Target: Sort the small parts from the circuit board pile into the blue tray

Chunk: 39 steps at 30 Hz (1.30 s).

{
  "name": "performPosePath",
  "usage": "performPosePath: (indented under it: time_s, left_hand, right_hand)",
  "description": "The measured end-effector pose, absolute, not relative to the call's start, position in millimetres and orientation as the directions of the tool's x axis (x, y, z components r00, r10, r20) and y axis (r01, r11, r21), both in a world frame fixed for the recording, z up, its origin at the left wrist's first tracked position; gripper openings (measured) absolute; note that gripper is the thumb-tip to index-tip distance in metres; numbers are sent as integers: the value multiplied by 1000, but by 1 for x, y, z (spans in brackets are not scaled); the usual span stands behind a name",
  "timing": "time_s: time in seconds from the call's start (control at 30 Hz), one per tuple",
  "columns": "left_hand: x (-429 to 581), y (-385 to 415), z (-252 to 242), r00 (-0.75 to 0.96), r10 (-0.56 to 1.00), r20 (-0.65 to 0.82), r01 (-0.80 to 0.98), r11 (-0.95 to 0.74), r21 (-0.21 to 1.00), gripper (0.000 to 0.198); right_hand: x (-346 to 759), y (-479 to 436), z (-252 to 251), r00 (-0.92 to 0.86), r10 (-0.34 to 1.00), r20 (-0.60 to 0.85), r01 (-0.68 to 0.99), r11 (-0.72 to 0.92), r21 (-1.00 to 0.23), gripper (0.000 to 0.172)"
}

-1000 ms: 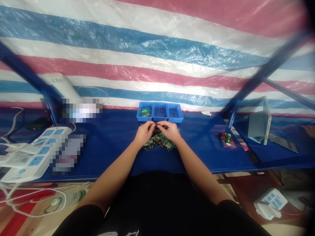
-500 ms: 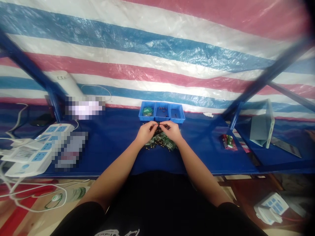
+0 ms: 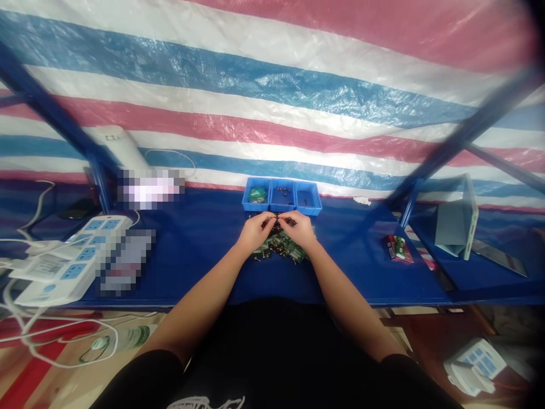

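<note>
My left hand (image 3: 256,231) and my right hand (image 3: 297,227) meet fingertip to fingertip over a pile of screws and small clear-green packets (image 3: 279,247) on the blue table. Both hands are closed in a pinch. Whatever lies between the fingertips is too small and dark to name. Just beyond the hands stand three joined blue bins. The left bin (image 3: 256,194) holds green packets, the middle bin (image 3: 282,195) a few dark screws, and the right bin (image 3: 307,198) a small dark piece. My fingers and palms hide part of the pile.
A white power strip (image 3: 74,261) with tangled cables sits at the table's left. To the right are a small red box (image 3: 399,249) and a propped tablet-like panel (image 3: 457,218). Blue frame posts (image 3: 409,204) rise on both sides, before a striped plastic sheet (image 3: 272,136).
The whole view has shifted slightly, with things appearing a little further right. Both hands stay pinched together over the pile; no other clear change shows.
</note>
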<state>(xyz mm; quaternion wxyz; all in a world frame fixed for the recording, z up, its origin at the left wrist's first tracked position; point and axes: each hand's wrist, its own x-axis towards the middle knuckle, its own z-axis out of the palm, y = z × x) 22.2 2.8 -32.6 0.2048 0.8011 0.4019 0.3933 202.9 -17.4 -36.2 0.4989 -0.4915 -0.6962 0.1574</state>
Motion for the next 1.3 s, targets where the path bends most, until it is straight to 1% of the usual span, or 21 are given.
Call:
performPosePath:
  time_s: [0.23,0.4,0.53,0.63,0.77,1.03,1.17,1.3]
  left_hand:
    - [22,2,-32,376,786,491,451,-618,644,24]
    - [22,3,-34,383,759,526,411,-650,639,26]
    - [21,7,-39,392,735,553,419,-678,604,26]
    - [20,9,-41,396,730,558,424,-684,594,24]
    - [21,10,-41,386,734,559,417,-679,604,24]
    - [20,7,-35,401,756,517,438,-654,617,30]
    - [20,7,-33,409,759,508,450,-651,611,30]
    - [20,5,-31,391,792,470,493,-611,619,29]
  right_hand:
    - [202,-17,-38,-42,846,532,511,476,-716,17]
    - [202,-17,-38,-18,857,515,503,453,-736,17]
    - [201,-16,-40,17,889,458,469,397,-789,22]
    - [200,-15,-41,3,910,414,445,369,-816,25]
    - [202,-16,-39,-5,912,410,428,373,-823,27]
    - [202,-18,-33,26,917,399,400,356,-844,29]
    - [202,-17,-34,37,910,414,419,362,-833,28]
    - [204,-15,-37,17,902,432,428,384,-818,26]
